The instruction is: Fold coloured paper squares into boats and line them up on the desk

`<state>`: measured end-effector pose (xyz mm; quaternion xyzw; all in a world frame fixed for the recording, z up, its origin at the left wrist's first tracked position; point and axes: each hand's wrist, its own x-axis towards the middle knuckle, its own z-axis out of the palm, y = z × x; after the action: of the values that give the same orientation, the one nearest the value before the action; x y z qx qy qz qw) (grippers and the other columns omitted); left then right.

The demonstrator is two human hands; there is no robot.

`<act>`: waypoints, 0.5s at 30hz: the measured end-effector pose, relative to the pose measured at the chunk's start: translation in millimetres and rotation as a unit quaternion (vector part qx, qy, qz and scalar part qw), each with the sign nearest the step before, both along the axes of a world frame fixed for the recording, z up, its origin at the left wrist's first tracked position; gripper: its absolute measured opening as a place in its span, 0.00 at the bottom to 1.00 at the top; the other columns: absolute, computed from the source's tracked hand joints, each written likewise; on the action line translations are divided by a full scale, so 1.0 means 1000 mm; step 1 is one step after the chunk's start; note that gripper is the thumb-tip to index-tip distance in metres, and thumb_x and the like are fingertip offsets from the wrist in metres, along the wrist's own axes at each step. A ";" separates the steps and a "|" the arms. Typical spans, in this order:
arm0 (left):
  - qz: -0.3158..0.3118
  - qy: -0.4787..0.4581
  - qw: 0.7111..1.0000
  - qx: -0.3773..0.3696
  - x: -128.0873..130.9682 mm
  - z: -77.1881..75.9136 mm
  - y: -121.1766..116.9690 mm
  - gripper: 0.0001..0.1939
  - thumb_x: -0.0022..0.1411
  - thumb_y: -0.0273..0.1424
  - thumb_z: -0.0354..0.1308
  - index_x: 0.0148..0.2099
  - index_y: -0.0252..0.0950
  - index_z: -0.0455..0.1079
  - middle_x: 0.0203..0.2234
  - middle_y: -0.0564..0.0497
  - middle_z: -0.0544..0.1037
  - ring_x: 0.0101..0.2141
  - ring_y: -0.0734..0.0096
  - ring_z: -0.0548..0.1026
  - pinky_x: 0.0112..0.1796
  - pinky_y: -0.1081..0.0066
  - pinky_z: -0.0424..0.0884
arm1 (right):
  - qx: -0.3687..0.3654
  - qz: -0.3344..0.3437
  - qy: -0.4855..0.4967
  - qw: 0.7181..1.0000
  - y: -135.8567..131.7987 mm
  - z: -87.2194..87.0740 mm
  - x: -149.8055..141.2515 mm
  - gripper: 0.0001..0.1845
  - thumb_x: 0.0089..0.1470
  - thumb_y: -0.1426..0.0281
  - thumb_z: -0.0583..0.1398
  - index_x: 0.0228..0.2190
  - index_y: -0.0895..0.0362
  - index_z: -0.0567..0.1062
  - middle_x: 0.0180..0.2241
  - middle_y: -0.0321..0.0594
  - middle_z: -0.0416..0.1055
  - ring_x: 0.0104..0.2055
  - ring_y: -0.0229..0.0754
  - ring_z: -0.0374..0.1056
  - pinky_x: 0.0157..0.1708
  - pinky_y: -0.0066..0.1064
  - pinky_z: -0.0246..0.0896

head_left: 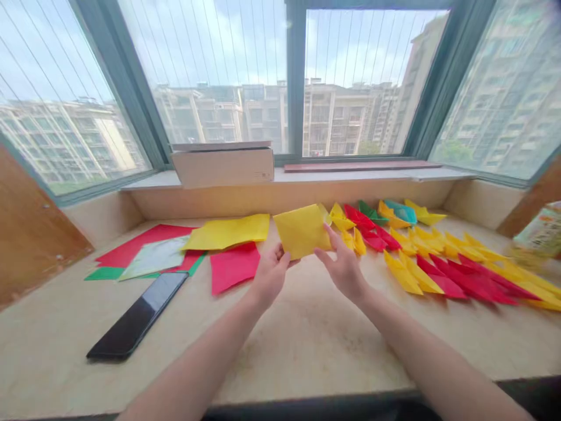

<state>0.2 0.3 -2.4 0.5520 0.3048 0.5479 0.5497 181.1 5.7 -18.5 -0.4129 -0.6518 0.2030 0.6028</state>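
Observation:
Between my two hands a yellow square of paper (302, 231) is held up a little above the counter. My left hand (272, 272) grips its lower left edge, thumb in front and fingers behind. At the right edge, my right hand (344, 266) pinches the sheet, with its fingertips partly hidden behind the paper. To the left lie a stack of yellow paper (228, 232) and a red sheet (234, 267). Several folded yellow paper boats (342, 217) and red paper boats (467, 280) stand in rows on the right.
A black phone (138, 316) lies at the left front of the counter (289, 351). Behind it are a pale sheet (153, 257), a larger red sheet (144, 238) and a green sheet (105, 273). A white box (223, 165) stands on the windowsill at the back.

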 end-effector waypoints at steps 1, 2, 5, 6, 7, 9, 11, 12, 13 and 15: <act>0.007 0.010 1.000 0.003 0.000 -0.002 0.000 0.16 0.63 0.32 0.57 0.53 0.34 0.67 0.51 0.43 0.76 0.49 0.59 0.76 0.48 0.61 0.73 | -0.023 0.017 0.020 0.999 -0.001 -0.001 -0.003 0.36 0.57 0.60 0.64 0.64 0.52 0.62 0.57 0.48 0.71 0.52 0.55 0.72 0.54 0.51 0.69; 0.017 0.024 1.000 0.007 0.000 -0.004 0.000 0.16 0.63 0.33 0.57 0.52 0.34 0.67 0.49 0.43 0.77 0.47 0.60 0.77 0.46 0.61 0.74 | -0.044 0.034 0.040 0.998 -0.003 -0.001 -0.006 0.37 0.57 0.60 0.64 0.64 0.52 0.62 0.54 0.48 0.73 0.47 0.53 0.75 0.49 0.49 0.72; 0.072 0.093 0.992 0.035 -0.002 -0.006 -0.001 0.13 0.65 0.36 0.56 0.48 0.34 0.65 0.39 0.45 0.79 0.35 0.65 0.79 0.37 0.65 0.75 | -0.087 0.084 0.098 0.988 -0.007 0.002 -0.013 0.32 0.54 0.60 0.66 0.58 0.55 0.69 0.44 0.45 0.78 0.35 0.47 0.77 0.38 0.43 0.77; 0.097 0.124 0.986 0.048 -0.003 -0.006 -0.001 0.12 0.65 0.37 0.56 0.46 0.35 0.64 0.34 0.48 0.79 0.31 0.68 0.78 0.34 0.67 0.74 | -0.097 0.099 0.113 0.984 -0.009 0.003 -0.014 0.28 0.53 0.60 0.67 0.53 0.56 0.73 0.42 0.44 0.78 0.34 0.46 0.76 0.37 0.41 0.77; 0.118 0.152 0.979 0.061 -0.004 -0.005 -0.002 0.12 0.66 0.38 0.56 0.44 0.35 0.63 0.29 0.51 0.77 0.27 0.70 0.77 0.31 0.69 0.73 | -0.108 0.113 0.123 0.980 -0.010 0.005 -0.015 0.24 0.52 0.60 0.67 0.49 0.58 0.75 0.40 0.43 0.79 0.33 0.45 0.76 0.36 0.39 0.77; 0.136 0.194 0.968 0.080 -0.007 -0.003 -0.002 0.12 0.67 0.40 0.55 0.41 0.37 0.61 0.21 0.56 0.74 0.22 0.73 0.73 0.26 0.73 0.69 | -0.136 0.138 0.129 0.973 -0.013 0.009 -0.014 0.20 0.50 0.59 0.68 0.40 0.59 0.78 0.36 0.43 0.78 0.31 0.44 0.75 0.32 0.36 0.76; 0.115 0.210 0.967 0.090 -0.009 -0.002 -0.002 0.13 0.68 0.41 0.54 0.41 0.37 0.60 0.18 0.59 0.71 0.20 0.75 0.70 0.23 0.75 0.66 | -0.168 0.171 0.119 0.964 -0.014 0.011 -0.012 0.21 0.52 0.55 0.67 0.36 0.61 0.78 0.30 0.42 0.78 0.26 0.42 0.74 0.26 0.33 0.74; 0.097 0.208 0.969 0.089 -0.009 -0.002 -0.002 0.13 0.68 0.42 0.53 0.41 0.37 0.60 0.18 0.59 0.71 0.18 0.75 0.70 0.22 0.76 0.65 | -0.181 0.187 0.114 0.959 -0.014 0.011 -0.011 0.22 0.53 0.53 0.65 0.35 0.61 0.78 0.27 0.42 0.77 0.24 0.41 0.73 0.23 0.32 0.72; 0.079 0.202 0.972 0.085 -0.009 -0.003 -0.001 0.14 0.68 0.44 0.52 0.42 0.37 0.60 0.18 0.59 0.70 0.18 0.75 0.70 0.21 0.76 0.64 | -0.190 0.199 0.110 0.955 -0.013 0.010 -0.009 0.24 0.55 0.51 0.64 0.34 0.62 0.77 0.25 0.41 0.75 0.22 0.41 0.72 0.20 0.31 0.71; 0.054 0.190 0.978 0.071 -0.008 -0.006 -0.001 0.16 0.68 0.46 0.50 0.43 0.38 0.59 0.18 0.59 0.70 0.16 0.74 0.71 0.18 0.76 0.64 | -0.197 0.207 0.110 0.952 -0.011 0.009 -0.006 0.27 0.55 0.48 0.62 0.32 0.62 0.77 0.22 0.41 0.74 0.20 0.40 0.71 0.17 0.29 0.68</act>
<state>-8.1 -0.4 -8.0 0.6661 0.3933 0.4826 0.4108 174.7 -5.3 -9.4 -0.3545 -0.5994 0.4919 0.5225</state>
